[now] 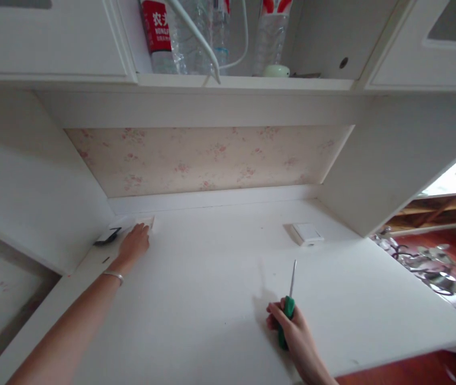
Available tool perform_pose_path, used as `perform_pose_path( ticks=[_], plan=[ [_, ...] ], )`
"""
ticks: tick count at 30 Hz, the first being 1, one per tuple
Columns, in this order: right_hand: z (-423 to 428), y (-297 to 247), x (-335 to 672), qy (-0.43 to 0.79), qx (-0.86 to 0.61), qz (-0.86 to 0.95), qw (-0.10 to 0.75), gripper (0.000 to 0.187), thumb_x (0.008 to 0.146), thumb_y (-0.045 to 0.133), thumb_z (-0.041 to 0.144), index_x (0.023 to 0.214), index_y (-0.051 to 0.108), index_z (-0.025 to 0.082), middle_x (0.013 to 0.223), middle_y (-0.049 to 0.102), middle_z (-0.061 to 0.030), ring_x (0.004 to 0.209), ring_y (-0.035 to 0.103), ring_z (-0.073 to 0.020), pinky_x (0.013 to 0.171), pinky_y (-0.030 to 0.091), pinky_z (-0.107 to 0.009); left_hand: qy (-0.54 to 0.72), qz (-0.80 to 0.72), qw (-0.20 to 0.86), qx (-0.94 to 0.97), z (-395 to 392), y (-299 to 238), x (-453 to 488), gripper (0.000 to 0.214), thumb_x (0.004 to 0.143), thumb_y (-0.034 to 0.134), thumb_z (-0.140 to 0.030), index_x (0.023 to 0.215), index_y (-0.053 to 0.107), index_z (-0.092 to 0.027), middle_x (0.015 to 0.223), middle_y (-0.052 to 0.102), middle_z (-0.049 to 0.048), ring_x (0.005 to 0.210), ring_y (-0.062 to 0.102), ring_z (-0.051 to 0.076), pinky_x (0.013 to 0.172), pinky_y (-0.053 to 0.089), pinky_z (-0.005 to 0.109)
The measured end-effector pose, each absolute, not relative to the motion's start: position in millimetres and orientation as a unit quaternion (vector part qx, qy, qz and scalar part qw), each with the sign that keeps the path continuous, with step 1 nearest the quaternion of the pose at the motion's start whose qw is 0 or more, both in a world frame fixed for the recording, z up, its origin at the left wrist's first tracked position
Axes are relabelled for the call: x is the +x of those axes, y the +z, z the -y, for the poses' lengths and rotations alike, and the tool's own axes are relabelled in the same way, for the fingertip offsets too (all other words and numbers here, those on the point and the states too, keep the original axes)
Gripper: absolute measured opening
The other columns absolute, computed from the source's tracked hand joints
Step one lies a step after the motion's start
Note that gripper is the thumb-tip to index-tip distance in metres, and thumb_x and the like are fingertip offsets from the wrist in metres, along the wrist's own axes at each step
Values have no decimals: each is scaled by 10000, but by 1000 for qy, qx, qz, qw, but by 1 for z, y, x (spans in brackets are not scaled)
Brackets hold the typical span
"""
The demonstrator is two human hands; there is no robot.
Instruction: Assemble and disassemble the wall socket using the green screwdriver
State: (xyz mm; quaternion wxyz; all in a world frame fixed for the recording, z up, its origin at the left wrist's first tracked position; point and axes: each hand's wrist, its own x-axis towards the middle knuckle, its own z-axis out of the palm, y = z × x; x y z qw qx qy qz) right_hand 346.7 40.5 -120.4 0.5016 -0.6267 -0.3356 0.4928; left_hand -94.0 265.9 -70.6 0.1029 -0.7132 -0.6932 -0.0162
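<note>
My right hand is closed around the green handle of a screwdriver, whose metal shaft points away from me over the white desk. My left hand reaches to the far left corner, fingers curled onto a small white plate lying on the desk. A thin bracelet circles that wrist. A dark flat object lies just left of the hand. A white switch plate lies at the back right, ahead of the screwdriver tip.
A shelf above holds several plastic water bottles, a white cable and a small pale round object. Floral wallpaper backs the desk niche. White side panels close in left and right. Red-brown floor with clutter shows at the right.
</note>
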Motion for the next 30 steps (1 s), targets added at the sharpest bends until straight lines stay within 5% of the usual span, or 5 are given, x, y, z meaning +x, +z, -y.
perform_pose_path(
  ticks=[5,9,13,22,30],
  plan=[
    [-109,-86,423,250,-761,453,390,445,769,478,610,841,581,182,819,652,-81,798,635,-230,688,486,-322,-151,611,35,-776,-190,-86,-51,380,900,381,-289,1237,494,-156,1300,504,107,1221,479,210,1082,366,345],
    [-169,-53,483,129,-819,452,329,530,675,581,620,941,602,162,1052,597,-167,1034,548,-321,846,426,-399,-259,583,-57,-768,-110,-98,-14,335,897,435,-386,1157,554,-210,1225,562,70,1175,529,199,1041,434,358],
    [-203,-45,512,84,-848,454,260,712,551,652,669,1008,582,128,1233,482,-227,1050,535,-331,850,426,-393,-320,595,-114,-729,-48,-113,11,311,875,484,-420,1113,598,-256,1160,625,46,1091,603,197,944,525,337],
    [-226,-54,536,161,-856,473,133,636,499,725,621,832,636,86,803,647,-200,649,616,-251,514,430,-331,-356,616,-57,-700,-5,-148,25,269,866,487,-432,946,683,-267,975,711,44,905,686,205,779,603,311],
    [-229,-61,531,130,-861,473,133,624,548,713,544,982,625,104,890,661,-208,794,640,-290,575,451,-337,-337,605,-38,-720,-10,-148,29,229,852,516,-402,972,677,-292,984,716,39,921,680,223,806,595,334]
  ],
)
